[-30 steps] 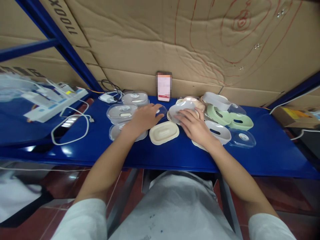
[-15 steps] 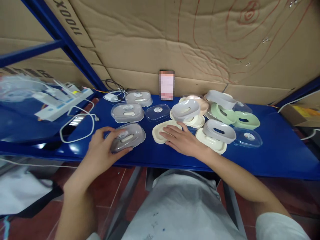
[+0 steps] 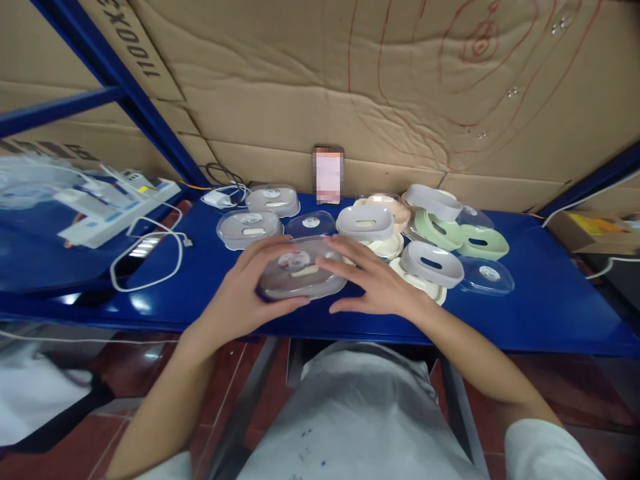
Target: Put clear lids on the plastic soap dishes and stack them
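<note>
A grey soap box (image 3: 277, 285) with a clear lid, a round sticker and a cream insert showing through its slot is in my left hand (image 3: 235, 293). The fingers of that hand curl over the far side, and the thumb lies along the near edge. My right hand (image 3: 380, 283) spreads its fingers over the right end of the box, thumb apart below; whether the fingertips press on the lid I cannot tell. Most of the cream tray behind the box is hidden. Past my hands are a clear lid (image 3: 311, 224) and a grey soap dish (image 3: 367, 217).
Two lidded grey boxes (image 3: 250, 229) stand at the left. Rightward lie a grey dish (image 3: 431, 264) on cream trays, green dishes (image 3: 483, 241) and a clear lid (image 3: 487, 277). A phone (image 3: 329, 175) leans on the cardboard. A power strip (image 3: 120, 213) with a white cable lies far left.
My left hand has carried the lidded grey box rightward, over the place of the cream tray. My right hand has shifted from that tray to the box's right end.
</note>
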`<state>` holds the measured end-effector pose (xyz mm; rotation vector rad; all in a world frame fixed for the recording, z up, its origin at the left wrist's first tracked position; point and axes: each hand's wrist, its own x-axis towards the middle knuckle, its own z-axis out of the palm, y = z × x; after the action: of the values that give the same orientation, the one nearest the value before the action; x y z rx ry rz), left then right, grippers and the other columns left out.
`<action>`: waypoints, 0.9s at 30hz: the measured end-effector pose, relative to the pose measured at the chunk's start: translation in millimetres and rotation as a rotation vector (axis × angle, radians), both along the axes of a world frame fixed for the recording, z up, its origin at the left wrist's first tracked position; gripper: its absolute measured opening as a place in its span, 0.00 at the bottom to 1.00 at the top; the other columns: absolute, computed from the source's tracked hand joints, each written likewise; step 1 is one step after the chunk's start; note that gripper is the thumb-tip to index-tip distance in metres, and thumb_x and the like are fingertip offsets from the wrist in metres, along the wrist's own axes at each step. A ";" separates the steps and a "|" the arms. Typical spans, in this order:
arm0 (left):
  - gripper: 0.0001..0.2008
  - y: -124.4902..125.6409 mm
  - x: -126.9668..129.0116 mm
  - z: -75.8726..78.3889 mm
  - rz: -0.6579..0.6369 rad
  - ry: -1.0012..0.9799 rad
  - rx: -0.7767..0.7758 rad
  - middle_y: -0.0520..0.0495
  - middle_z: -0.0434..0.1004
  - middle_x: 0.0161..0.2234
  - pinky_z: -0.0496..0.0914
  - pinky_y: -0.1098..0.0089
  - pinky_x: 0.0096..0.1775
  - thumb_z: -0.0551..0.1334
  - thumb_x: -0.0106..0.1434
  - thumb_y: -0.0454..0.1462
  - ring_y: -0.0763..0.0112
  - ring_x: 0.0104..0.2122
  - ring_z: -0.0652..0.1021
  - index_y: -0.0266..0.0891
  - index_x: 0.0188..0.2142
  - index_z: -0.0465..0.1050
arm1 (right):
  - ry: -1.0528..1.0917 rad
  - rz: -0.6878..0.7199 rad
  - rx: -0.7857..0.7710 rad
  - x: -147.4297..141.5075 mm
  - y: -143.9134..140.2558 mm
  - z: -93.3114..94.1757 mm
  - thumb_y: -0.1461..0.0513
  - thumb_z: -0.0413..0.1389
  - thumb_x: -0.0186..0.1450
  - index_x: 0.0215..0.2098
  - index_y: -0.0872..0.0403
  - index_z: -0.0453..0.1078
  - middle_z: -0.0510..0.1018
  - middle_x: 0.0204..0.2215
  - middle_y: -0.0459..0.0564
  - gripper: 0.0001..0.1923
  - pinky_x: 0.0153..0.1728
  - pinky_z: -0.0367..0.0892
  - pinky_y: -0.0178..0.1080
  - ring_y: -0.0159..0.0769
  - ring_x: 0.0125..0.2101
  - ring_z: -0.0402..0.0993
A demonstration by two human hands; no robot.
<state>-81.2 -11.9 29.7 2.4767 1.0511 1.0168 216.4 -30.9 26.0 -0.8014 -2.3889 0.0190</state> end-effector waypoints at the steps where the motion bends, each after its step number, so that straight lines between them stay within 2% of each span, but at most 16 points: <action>1: 0.38 9.9 15.2 6.2 -0.050 -0.019 0.057 0.49 0.70 0.68 0.70 0.39 0.68 0.73 0.63 0.57 0.46 0.67 0.73 0.66 0.69 0.64 | 0.030 -0.049 -0.002 6.2 0.8 5.6 0.48 0.57 0.77 0.71 0.49 0.69 0.65 0.74 0.58 0.29 0.75 0.58 0.57 0.47 0.76 0.57; 3: 0.38 33.5 46.4 18.1 -0.112 -0.059 0.150 0.46 0.70 0.68 0.67 0.40 0.70 0.73 0.64 0.57 0.47 0.68 0.71 0.60 0.70 0.64 | 0.110 -0.169 0.001 23.2 6.2 15.3 0.50 0.56 0.77 0.67 0.45 0.73 0.70 0.71 0.54 0.24 0.73 0.60 0.60 0.49 0.73 0.62; 5: 0.40 58.1 75.0 27.8 -0.173 -0.065 0.191 0.41 0.69 0.68 0.65 0.42 0.71 0.74 0.64 0.56 0.48 0.69 0.70 0.52 0.70 0.63 | 0.193 -0.255 0.027 43.6 14.2 21.9 0.49 0.58 0.76 0.66 0.45 0.75 0.72 0.70 0.54 0.23 0.72 0.62 0.61 0.52 0.71 0.66; 8: 0.48 86.8 106.8 31.3 -0.239 -0.062 0.221 0.36 0.63 0.72 0.62 0.45 0.73 0.77 0.61 0.56 0.47 0.73 0.66 0.47 0.72 0.59 | 0.295 -0.327 0.062 70.5 24.8 23.1 0.47 0.58 0.75 0.65 0.47 0.75 0.73 0.69 0.56 0.24 0.70 0.65 0.59 0.52 0.69 0.70; 12: 0.52 104.6 123.8 10.1 -0.285 -0.034 0.249 0.34 0.54 0.76 0.60 0.43 0.73 0.76 0.61 0.57 0.43 0.76 0.59 0.50 0.74 0.53 | 0.340 -0.423 0.022 84.6 30.8 12.7 0.45 0.54 0.77 0.66 0.47 0.73 0.76 0.66 0.58 0.26 0.68 0.69 0.60 0.52 0.67 0.73; 15: 0.53 110.1 122.6 -9.3 -0.218 -0.056 0.252 0.31 0.53 0.77 0.59 0.41 0.73 0.74 0.62 0.60 0.42 0.77 0.58 0.50 0.75 0.50 | 0.262 -0.443 0.050 82.0 30.8 6.3 0.45 0.54 0.77 0.66 0.47 0.73 0.75 0.67 0.58 0.26 0.69 0.67 0.62 0.53 0.68 0.71; 17: 0.54 112.5 118.9 -15.0 -0.165 -0.086 0.241 0.30 0.55 0.76 0.59 0.43 0.73 0.74 0.61 0.61 0.44 0.76 0.58 0.48 0.75 0.50 | 0.220 -0.465 0.103 79.8 30.1 4.2 0.46 0.54 0.77 0.67 0.46 0.73 0.74 0.68 0.56 0.25 0.70 0.64 0.64 0.55 0.70 0.68; 19: 0.50 113.9 115.2 -14.7 -0.129 -0.118 0.232 0.31 0.59 0.74 0.61 0.46 0.72 0.73 0.62 0.60 0.46 0.75 0.62 0.46 0.73 0.56 | 0.231 -0.542 0.168 79.9 29.8 2.6 0.47 0.53 0.77 0.69 0.44 0.70 0.72 0.69 0.55 0.25 0.72 0.61 0.66 0.56 0.71 0.65; 22: 0.28 114.3 112.5 -10.5 -0.072 -0.123 0.215 0.37 0.68 0.70 0.64 0.49 0.70 0.72 0.68 0.54 0.50 0.70 0.70 0.46 0.61 0.74 | 0.269 -0.691 0.243 85.1 32.1 -1.3 0.48 0.51 0.78 0.72 0.44 0.66 0.69 0.70 0.58 0.27 0.73 0.57 0.65 0.56 0.72 0.62; 24: 0.14 114.4 113.4 -10.0 -0.031 -0.125 0.190 0.41 0.75 0.66 0.66 0.51 0.68 0.68 0.73 0.48 0.54 0.65 0.74 0.45 0.51 0.80 | 0.263 -0.749 0.268 90.6 36.0 -5.0 0.49 0.50 0.79 0.72 0.46 0.66 0.68 0.70 0.60 0.27 0.73 0.56 0.64 0.56 0.72 0.61; 27: 0.09 115.4 117.4 -14.4 -0.029 -0.152 0.154 0.44 0.83 0.56 0.70 0.54 0.64 0.64 0.75 0.45 0.59 0.58 0.80 0.44 0.45 0.82 | 0.213 -0.803 0.240 99.0 44.1 -11.0 0.49 0.50 0.79 0.71 0.48 0.67 0.67 0.70 0.61 0.26 0.73 0.56 0.64 0.56 0.73 0.59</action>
<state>36.2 103.6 15.4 2.4765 0.9199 1.2990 315.4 13.2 15.0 -1.4859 -1.6904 -0.4685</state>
